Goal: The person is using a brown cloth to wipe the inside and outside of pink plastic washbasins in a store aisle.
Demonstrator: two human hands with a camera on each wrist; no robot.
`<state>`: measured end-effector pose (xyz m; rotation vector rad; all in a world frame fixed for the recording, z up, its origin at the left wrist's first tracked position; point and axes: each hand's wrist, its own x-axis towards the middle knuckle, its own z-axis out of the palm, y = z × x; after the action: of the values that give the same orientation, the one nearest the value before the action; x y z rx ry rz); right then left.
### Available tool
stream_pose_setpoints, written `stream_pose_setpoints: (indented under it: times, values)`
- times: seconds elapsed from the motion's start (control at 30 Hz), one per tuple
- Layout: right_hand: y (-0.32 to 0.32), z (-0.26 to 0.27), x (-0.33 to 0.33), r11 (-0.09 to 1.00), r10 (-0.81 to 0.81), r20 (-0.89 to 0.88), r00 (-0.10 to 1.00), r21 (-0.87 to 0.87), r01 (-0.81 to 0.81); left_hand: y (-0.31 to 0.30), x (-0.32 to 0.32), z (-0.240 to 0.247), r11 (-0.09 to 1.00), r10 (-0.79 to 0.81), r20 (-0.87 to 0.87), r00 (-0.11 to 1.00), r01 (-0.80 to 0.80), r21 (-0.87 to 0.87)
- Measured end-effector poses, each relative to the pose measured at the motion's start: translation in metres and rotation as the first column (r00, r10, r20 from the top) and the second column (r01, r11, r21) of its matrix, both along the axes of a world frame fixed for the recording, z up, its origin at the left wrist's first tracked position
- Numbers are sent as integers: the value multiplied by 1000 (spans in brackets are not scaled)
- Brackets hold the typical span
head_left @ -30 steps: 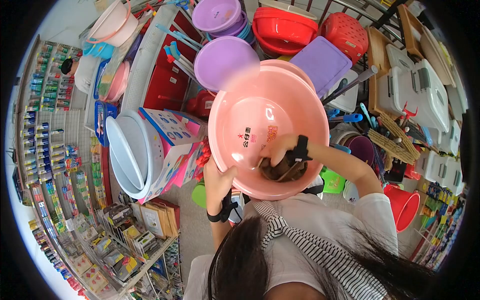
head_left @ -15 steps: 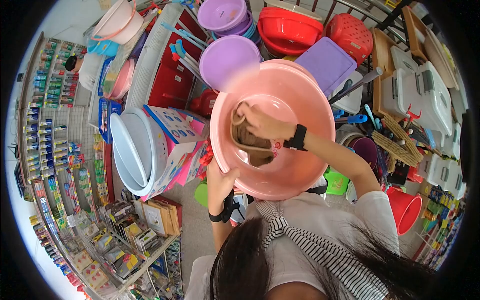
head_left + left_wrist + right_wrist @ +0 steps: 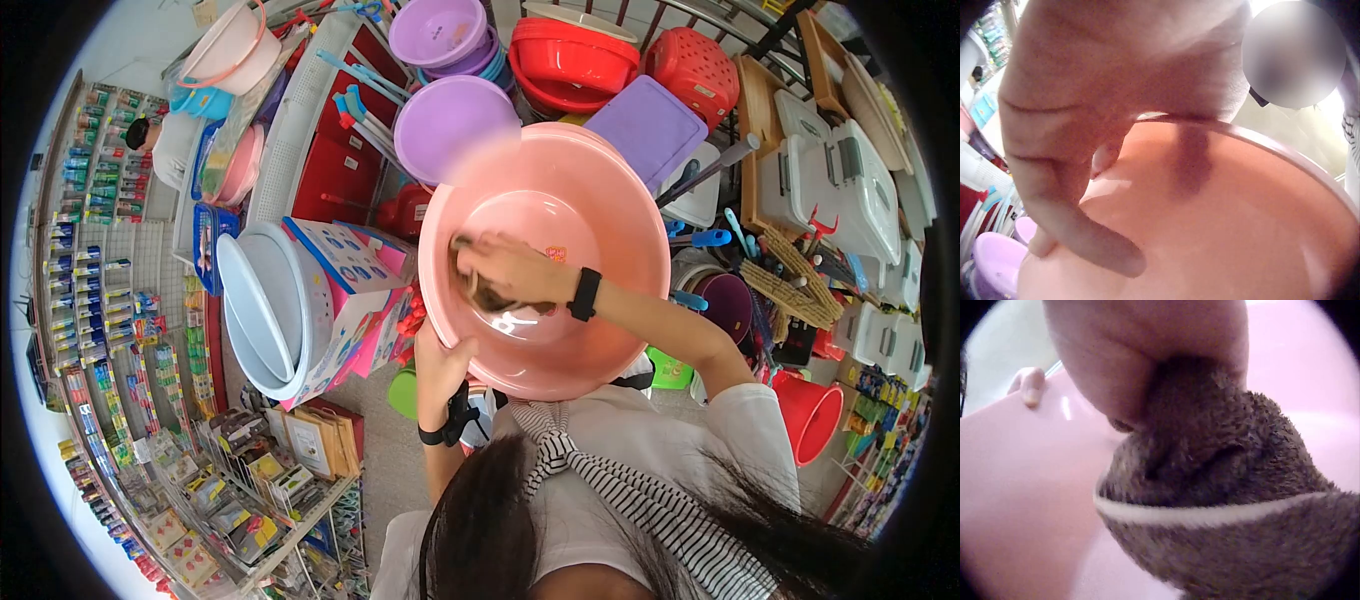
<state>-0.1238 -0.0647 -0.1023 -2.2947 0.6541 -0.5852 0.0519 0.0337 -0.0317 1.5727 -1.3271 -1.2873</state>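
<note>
Cloth bunches under the right fingers gripping it, inside a pink basin the left fingers hold

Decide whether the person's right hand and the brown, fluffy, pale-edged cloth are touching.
Touching: the right wrist view shows the right hand gripping the bunched cloth, with no gap between.
</note>
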Motion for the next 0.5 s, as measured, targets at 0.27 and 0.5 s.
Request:
stream_pose_setpoints:
  times: [0.27, 0.5]
  values:
    - [1, 14, -6, 961, 51, 129, 990, 264, -84, -1, 3, -1, 999, 53, -13, 999, -53, 8]
    - [15, 107, -82, 891, -173, 112, 979, 441, 107, 3, 17, -11, 991, 126, -192, 973, -114, 71]
